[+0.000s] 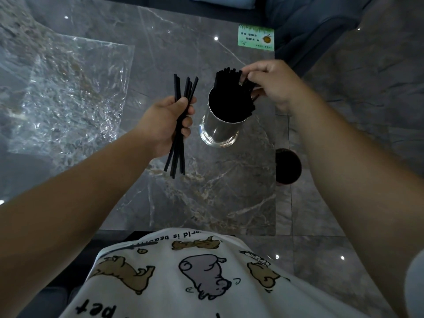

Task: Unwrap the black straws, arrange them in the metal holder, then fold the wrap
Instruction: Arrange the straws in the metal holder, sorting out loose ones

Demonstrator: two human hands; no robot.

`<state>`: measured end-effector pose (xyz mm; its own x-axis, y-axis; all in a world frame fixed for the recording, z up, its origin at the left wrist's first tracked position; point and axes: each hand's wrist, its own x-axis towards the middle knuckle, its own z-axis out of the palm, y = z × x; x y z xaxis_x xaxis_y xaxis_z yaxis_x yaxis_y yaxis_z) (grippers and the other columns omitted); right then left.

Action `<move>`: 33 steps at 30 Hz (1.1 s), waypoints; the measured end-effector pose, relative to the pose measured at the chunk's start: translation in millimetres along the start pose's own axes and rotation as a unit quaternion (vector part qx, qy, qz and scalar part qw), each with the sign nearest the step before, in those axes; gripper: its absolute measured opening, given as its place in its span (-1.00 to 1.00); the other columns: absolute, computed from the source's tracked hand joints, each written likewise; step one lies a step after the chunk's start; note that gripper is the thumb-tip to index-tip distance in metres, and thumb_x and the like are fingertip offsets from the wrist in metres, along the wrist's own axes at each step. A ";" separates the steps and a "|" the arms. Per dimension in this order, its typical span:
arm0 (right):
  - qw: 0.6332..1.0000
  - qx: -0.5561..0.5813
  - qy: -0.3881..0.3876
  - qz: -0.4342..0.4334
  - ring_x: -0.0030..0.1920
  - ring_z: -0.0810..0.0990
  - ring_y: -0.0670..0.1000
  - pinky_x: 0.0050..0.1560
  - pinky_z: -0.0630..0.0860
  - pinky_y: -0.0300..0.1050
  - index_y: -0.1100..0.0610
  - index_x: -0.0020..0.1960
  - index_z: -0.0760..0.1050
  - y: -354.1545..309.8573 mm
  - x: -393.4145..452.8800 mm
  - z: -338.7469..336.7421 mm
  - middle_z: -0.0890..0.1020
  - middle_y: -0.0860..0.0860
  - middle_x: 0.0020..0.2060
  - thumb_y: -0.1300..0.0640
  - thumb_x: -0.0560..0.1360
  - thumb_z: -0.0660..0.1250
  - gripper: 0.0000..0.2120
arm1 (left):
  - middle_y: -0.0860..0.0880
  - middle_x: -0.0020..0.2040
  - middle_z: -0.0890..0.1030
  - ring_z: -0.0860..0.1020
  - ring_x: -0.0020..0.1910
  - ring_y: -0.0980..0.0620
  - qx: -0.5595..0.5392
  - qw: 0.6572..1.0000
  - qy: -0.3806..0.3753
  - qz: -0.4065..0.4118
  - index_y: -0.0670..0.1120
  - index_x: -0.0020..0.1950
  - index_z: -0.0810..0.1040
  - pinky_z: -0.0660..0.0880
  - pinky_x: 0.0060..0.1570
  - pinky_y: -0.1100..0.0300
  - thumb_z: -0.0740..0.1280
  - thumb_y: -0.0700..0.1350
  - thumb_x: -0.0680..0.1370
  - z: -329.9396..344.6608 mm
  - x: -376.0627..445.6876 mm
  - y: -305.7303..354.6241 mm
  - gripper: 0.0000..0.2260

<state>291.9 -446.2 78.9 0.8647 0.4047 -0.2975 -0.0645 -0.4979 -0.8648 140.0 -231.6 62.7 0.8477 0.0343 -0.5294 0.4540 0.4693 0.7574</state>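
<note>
A few thin black plastic straws [181,125] remain in my left hand [164,125], my fingers [187,122] closed around their middle so both ends stick out. Most of the straws [229,88] already stand in the shiny round metal holder [220,129], which is on the desk [206,203] just beside that hand. My right hand [273,84] is at the top of this bundle, the fingertips [249,77] pinched on some of the upper ends.

I judge the straws as very light, stiff but easy to bend, and smooth, so they can slip out or spread like a fan. It is better to take them near the middle, not by the tip, and to lower them in as a group. The holder looks light also and could fall over if I push it sideways.

The clear crumpled plastic wrap [64,92] lies open and flat on the far left, well apart, not yet folded. It seems thin and slippery.

The desk is polished grey marble with reflections; a small green card [255,37] is at its far edge, and a dark round cup [288,166] sits at its right edge.
</note>
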 end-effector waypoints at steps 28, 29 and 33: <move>0.999 -0.040 0.010 0.015 0.00 0.65 0.02 0.07 0.60 0.01 0.02 0.08 0.56 -1.8 0.9 13.3 0.64 0.01 -0.04 0.11 0.42 0.44 -0.76 | 0.03 -0.25 0.50 0.40 -0.39 0.12 0.010 1.000 0.002 0.004 -0.15 0.13 0.51 0.35 -0.39 0.27 0.15 -0.12 0.66 4.1 -3.3 0.7 -0.82; 0.999 -0.048 0.012 0.017 0.00 0.65 0.03 0.07 0.61 0.06 0.03 0.07 0.57 -2.7 1.0 13.7 0.65 0.02 -0.03 0.09 0.42 0.45 -0.76 | 0.03 -0.25 0.50 0.40 -0.39 0.13 0.010 1.000 0.002 0.004 -0.14 0.12 0.52 0.35 -0.39 0.26 0.15 -0.12 0.66 4.7 -3.0 0.9 -0.82; 0.995 -0.091 0.030 0.013 -0.06 0.68 0.01 0.04 0.62 0.11 0.01 -0.04 0.59 -4.6 1.1 14.6 0.68 0.02 -0.08 0.09 0.45 0.43 -0.91 | 0.04 -0.28 0.51 0.40 -0.41 0.13 0.007 1.000 0.000 0.002 -0.13 0.09 0.52 0.35 -0.40 0.28 0.14 -0.13 0.67 6.3 -2.7 1.0 -0.81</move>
<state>285.9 -432.2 76.7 0.8929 0.3458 -0.2882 0.0002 -0.6405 -0.7680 139.9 -236.8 67.3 0.8496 0.0364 -0.5262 0.4542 0.4566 0.7650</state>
